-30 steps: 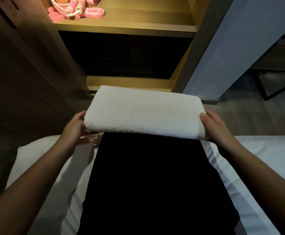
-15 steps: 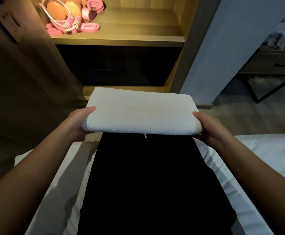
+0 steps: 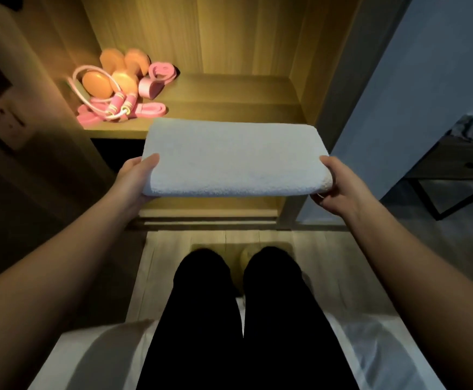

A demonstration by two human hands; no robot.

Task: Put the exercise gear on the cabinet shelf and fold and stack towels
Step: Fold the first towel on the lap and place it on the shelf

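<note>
Both hands hold 1 folded white towel point(image 3: 234, 159) level in the air in front of the lit cabinet shelf point(image 3: 229, 99). The left hand point(image 3: 134, 178) is closed on the towel's left end, thumb lying on top and the fingers tucked underneath, out of sight. The right hand point(image 3: 335, 184) clamps the right end the same way, thumb on top near the corner, fingers curled below.

The towel is a thick, neat rectangle with rounded folded edges and a nubby terry surface; its far edge overlaps the shelf's front lip in this view.

At the shelf's left end sit the exercise gear: 2 orange dumbbells point(image 3: 108, 77), a pink jump rope point(image 3: 117, 106) and pink resistance bands point(image 3: 156, 80), bunched together.

No writing or brand can be read on anything.
</note>
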